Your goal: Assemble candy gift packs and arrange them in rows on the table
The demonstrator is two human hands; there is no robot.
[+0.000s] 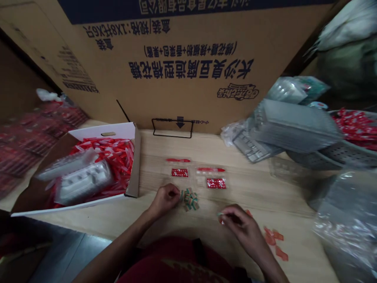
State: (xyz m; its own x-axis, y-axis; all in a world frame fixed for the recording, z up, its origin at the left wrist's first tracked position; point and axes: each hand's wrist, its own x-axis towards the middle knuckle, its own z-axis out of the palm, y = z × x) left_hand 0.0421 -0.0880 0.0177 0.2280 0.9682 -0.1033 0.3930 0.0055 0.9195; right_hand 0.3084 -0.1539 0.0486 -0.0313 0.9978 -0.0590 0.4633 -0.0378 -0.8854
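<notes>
The left hand's (164, 201) curled fingers (176, 192) are closed just beside a small heap of green-and-orange pieces (189, 199), while the right hand's (239, 225) fingers (226, 218) grip a tiny pale item (219, 215), with flat translucent orange pieces (273, 240) beyond them on the pale wooden surface (253, 192).

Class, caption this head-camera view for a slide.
Left hand beside a heap of small green-and-orange pieces, right hand pinching a small piece, on a wooden table.
</notes>
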